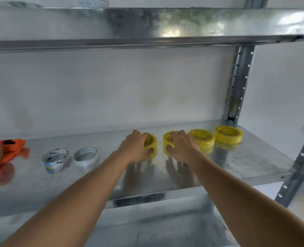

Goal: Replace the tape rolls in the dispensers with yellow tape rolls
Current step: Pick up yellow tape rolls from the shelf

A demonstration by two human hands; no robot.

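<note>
Several yellow tape rolls lie in a row on the metal shelf [236, 163]. My left hand [137, 147] grips the leftmost yellow roll [152, 142], fingers over its top and thumb on its near side. My right hand [181, 145] grips the second yellow roll [166, 139] the same way. Two more yellow rolls [202, 138] [227, 134] lie untouched to the right. An orange tape dispenser [3, 150] lies at the far left edge of the shelf, partly cut off by the frame.
Two nearly used-up clear tape rolls with white cores [56, 157] [85, 155] lie between the dispenser and my left hand. An upper shelf [147, 24] hangs overhead. A perforated upright post [240, 82] stands at the back right, another [300, 157] at the front right.
</note>
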